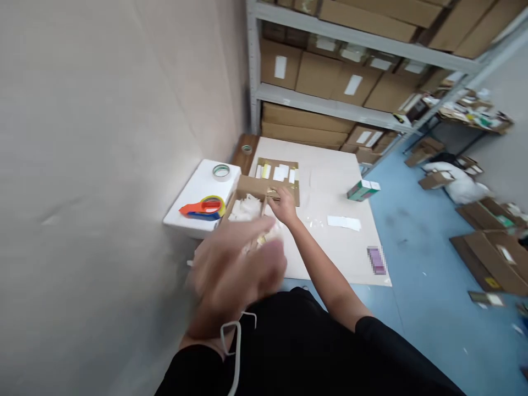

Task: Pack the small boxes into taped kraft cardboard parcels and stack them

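Observation:
My left hand (239, 264) is raised close to the camera, with its fingers bent and smeared by motion. Whether it holds anything does not show. A thin white cord (237, 352) hangs by its wrist. Farther off, my right hand (284, 204) grips the edge of an open cardboard box (252, 185), fingers bent over the taped brown flap. White crumpled packing paper (246, 208) fills the box, whose near side is hidden behind my left hand.
A tape dispenser (204, 208) and tape roll (221, 171) lie on a white foam block (185, 192) at left. On the table (325, 170) are a green-white carton (363, 190), white paper (344, 222) and a purple pack (377, 260). Shelves (322, 99) of boxes stand behind.

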